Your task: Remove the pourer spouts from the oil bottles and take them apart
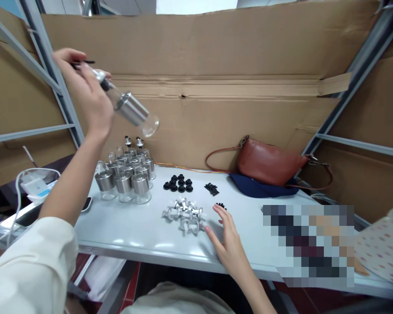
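My left hand point(91, 93) is raised at the upper left, its fingers closed around the top of a glass oil bottle point(134, 109) with a steel sleeve and a metal pourer. The bottle tilts, its clear base pointing down to the right. Over the tabletop, my right hand point(227, 242) has its fingers apart and holds nothing. Just left of its fingertips lies a heap of silver pourer spouts point(185, 213). Small black parts point(221, 206) sit just beyond those fingertips. Black round stoppers point(179, 183) are grouped farther back, beside flat black pieces point(211, 188).
Several similar bottles point(124, 185) stand at the left of the white table point(117, 233), two with pourers. A brown handbag point(270, 161) rests on a dark blue cap point(258, 186) at the back right. Cardboard walls point(199, 48) and metal frame bars point(47, 65) enclose the table.
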The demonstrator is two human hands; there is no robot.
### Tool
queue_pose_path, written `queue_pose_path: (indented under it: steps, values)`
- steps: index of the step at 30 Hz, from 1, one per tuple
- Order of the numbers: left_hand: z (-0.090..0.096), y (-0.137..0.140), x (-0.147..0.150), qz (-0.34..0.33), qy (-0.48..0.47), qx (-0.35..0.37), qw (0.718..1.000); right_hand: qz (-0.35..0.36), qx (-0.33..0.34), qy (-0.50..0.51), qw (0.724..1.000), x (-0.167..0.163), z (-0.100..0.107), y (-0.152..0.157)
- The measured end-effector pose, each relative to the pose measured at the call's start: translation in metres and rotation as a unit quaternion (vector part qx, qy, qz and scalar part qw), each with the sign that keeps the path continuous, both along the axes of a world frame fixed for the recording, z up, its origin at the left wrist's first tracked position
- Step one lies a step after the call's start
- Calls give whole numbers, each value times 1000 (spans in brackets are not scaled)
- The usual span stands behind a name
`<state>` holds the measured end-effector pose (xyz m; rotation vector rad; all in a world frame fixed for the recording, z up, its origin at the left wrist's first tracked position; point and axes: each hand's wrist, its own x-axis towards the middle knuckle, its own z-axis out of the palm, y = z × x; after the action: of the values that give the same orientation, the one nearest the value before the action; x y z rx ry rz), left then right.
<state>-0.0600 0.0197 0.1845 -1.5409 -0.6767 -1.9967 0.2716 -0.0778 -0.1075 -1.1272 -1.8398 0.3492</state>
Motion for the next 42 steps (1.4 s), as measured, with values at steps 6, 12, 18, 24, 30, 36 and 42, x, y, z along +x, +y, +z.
queue_pose_path:
  steps: [6, 12, 18, 24, 30, 36, 42]
  values:
    - [-71, -86, 33, -100, 18, -84, 991, 0, 20, -7, 1000, 0, -1, 1]
    - [-161, -93, 37, -100, -41, -194, 975, 4, 15, -16, 1000, 0, -1, -1]
    - [-200, -60, 21, -54, 13, -256, 965, 0, 20, -20, 1000, 0, -1, -1]
    - [-200, -41, 15, 58, 71, -259, 962, 2, 17, -19, 1000, 0, 0, -2]
    - [-200, -26, 10, 213, 105, -238, 942, 1, 41, -22, 999, 0, 0, -2]
    - [-201, -7, 7, 245, 93, -271, 926, 1, 58, -40, 998, -1, 1, -2]
    - [-196, -11, 1, 224, 102, -282, 927, 0, 58, -39, 998, 0, 0, -2]
